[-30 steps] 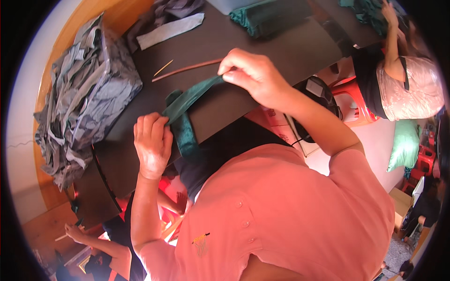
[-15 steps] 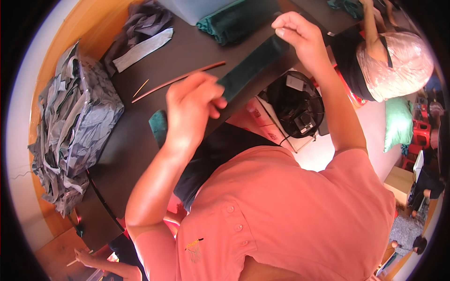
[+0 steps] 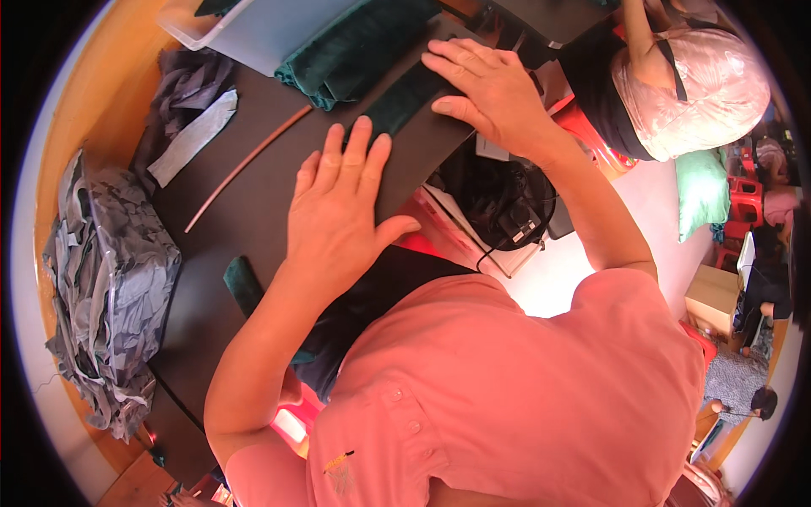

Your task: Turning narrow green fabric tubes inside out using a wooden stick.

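Observation:
A dark green velvet strip [image 3: 404, 103] lies flat on the dark tabletop [image 3: 245, 177]. My left hand [image 3: 338, 190] is open over its near left end, fingers spread and fingertips touching the cloth. At the strip's far right end my right hand [image 3: 490, 93] rests, also open with fingers stretched out. Just beyond the strip sits a folded pile of green velvet [image 3: 338, 63]. Another small piece of green velvet [image 3: 242, 283] lies near the table edge, beside my left forearm. A thin reddish-brown stick [image 3: 245, 169] lies left of my left hand.
At the left stands a clear bin heaped with grey cloth scraps [image 3: 110, 287]. Dark crumpled cloth [image 3: 182, 101] and a pale grey strip [image 3: 193, 139] lie behind it. A pale blue plastic bin [image 3: 262, 38] is at the back. Another person [image 3: 693, 93] sits at the right.
Both hands have come down from holding the strip raised and now lie spread on it. My fingers have let go. The view has shifted, so the table things appear further left.

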Motion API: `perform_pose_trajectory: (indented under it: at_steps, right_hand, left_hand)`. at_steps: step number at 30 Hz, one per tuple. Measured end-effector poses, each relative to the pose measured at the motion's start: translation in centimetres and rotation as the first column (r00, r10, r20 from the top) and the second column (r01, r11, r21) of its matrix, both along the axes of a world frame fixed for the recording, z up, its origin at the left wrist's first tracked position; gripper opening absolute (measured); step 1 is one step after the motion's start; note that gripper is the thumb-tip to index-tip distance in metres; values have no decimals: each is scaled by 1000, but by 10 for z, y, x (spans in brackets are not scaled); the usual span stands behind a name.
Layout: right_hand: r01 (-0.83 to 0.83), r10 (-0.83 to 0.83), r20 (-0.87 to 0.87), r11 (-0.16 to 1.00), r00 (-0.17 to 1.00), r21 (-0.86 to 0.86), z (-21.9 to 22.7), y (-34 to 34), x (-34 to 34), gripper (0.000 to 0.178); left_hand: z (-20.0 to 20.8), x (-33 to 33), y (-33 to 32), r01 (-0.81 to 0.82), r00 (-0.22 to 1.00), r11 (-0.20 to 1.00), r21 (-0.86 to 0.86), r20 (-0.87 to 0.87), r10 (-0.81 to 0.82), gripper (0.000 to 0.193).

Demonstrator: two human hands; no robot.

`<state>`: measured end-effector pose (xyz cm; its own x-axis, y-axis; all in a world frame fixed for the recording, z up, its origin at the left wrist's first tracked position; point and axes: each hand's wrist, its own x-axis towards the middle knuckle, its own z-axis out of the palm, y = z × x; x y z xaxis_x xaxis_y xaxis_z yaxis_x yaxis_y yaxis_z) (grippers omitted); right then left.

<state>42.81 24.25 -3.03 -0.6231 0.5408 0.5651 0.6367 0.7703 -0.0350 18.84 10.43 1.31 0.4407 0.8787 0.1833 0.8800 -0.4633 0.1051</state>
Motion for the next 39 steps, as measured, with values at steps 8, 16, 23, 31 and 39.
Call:
perform_pose_trajectory:
  at_steps: [8,16,23,31,39]
  right_hand:
    - [123,-135,220,990,966,69,-9,23,13,41]
    - [159,-140,-134,978,981,138,-1,15,5,34]
    - [-412,387,-242,909,890,-62,61,-77,-131,17]
    - [-249,282,184,951,942,-185,42,-62,-227,14]
    - [-431,431,30,902,902,-7,33,-110,-200,15]
  left_hand:
    - [-1,-9,-4,3,995,1000,-6,99,-2,84]
    - [4,-23,-44,-76,959,980,186,281,21,62]
    - [8,-90,-147,-469,838,869,157,391,382,23]
    - [6,-140,-201,-630,716,759,165,504,484,18]
    - [15,-86,-193,-691,690,709,142,422,589,26]
